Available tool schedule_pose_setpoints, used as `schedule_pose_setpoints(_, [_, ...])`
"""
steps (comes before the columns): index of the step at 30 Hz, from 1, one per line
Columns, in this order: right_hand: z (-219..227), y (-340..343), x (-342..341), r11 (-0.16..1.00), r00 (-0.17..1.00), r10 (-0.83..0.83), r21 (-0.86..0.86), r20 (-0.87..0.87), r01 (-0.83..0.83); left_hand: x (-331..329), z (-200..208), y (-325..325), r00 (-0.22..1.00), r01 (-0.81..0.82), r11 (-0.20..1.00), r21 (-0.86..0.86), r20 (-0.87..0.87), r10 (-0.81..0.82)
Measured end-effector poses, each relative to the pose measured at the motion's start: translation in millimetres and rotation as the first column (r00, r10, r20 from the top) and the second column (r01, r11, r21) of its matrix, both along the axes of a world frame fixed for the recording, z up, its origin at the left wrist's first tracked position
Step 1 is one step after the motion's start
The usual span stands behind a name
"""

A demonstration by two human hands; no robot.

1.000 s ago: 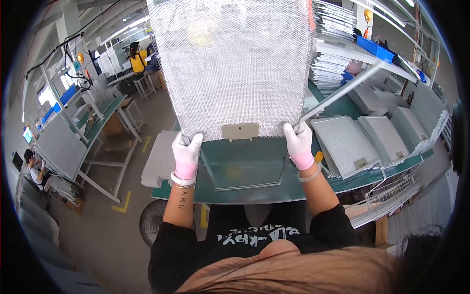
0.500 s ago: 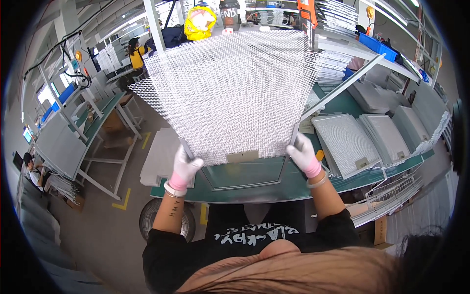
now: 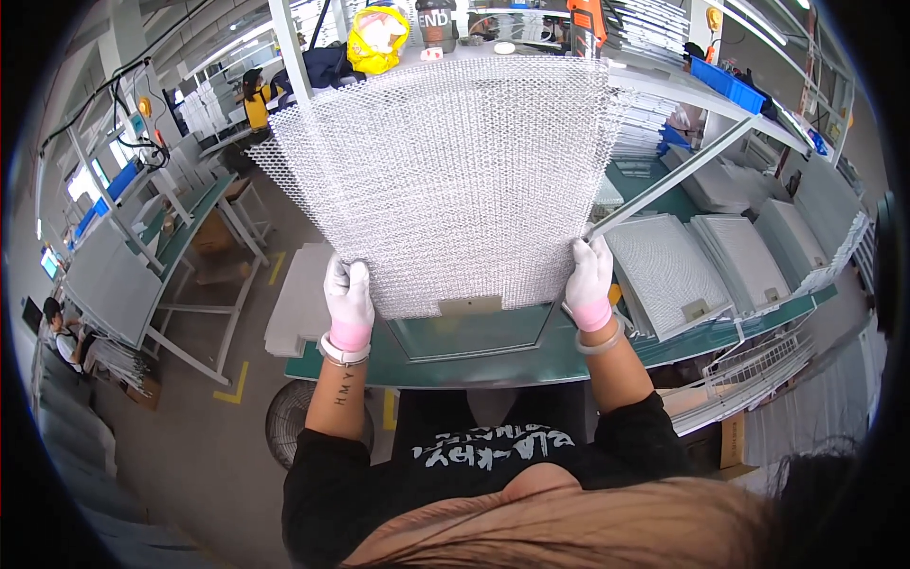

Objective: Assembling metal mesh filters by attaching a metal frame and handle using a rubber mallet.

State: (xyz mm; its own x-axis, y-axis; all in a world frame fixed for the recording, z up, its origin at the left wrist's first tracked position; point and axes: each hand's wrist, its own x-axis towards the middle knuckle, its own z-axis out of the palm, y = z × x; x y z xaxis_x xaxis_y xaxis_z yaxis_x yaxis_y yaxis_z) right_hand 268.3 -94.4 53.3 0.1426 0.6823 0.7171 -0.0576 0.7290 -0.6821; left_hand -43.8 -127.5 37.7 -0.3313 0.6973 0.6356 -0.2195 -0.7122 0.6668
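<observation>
A large silvery expanded-metal mesh sheet [image 3: 455, 180] stands tilted in front of me, with a small beige tab [image 3: 471, 305] at its near edge. My left hand [image 3: 350, 296], in a white and pink glove, is closed on the sheet's left edge. On the opposite edge my right hand [image 3: 590, 277], gloved the same way, is closed with the thumb upward. Below the mesh, a thin grey rectangular frame [image 3: 474, 355] shows its near part on the green workbench [image 3: 427, 376]; the mesh hides the rest of it.
Stacked mesh panels [image 3: 668, 270] lean on the bench at right. Pale flat sheets [image 3: 299, 303] lie at left. A shelf beyond the mesh bears a yellow bag [image 3: 377, 40], a dark jar [image 3: 437, 27] and an orange tool [image 3: 586, 27]. A round fan [image 3: 294, 427] stands on the floor.
Both hands have slid a little farther up the sheet's side edges, and their fingers are now curled around them. The mesh has shifted only slightly.
</observation>
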Motion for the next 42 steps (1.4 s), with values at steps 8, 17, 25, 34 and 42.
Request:
schedule_pose_setpoints(8, [-3.7, -4.9, -5.2, 0.997, 0.999, 0.039, -0.067, 0.007, -0.039, -0.1, -1.5, -3.2, 0.999, -0.018, 0.999, 0.037, -0.027, 0.019])
schedule_pose_setpoints(17, [2.2, -11.0, -0.1, 0.977, 0.969, -0.135, -0.135, 0.209, 0.165, -4.5, -9.6, -18.6, 0.997, 0.062, 0.996, -0.067, -0.03, -0.064])
schedule_pose_setpoints(25, [-22.6, -12.9, -7.4, 0.996, 0.978, -0.014, -0.086, 0.209, 0.033, -6.9, -24.2, -8.9, 0.993, 0.0, 0.99, -0.141, -0.116, -0.016])
schedule_pose_setpoints(34, [-51.0, -19.0, -3.9, 0.992, 0.967, -0.037, -0.11, 0.252, 0.067, -14.9, -64.5, -16.0, 0.989, 0.077, 0.99, -0.114, -0.114, -0.09])
schedule_pose_setpoints(42, [-12.5, -14.9, 16.5, 0.966, 0.939, 0.203, -0.213, 0.278, -0.146, -41.2, -22.9, -9.8, 0.901, 0.155, 0.964, -0.216, -0.37, -0.227])
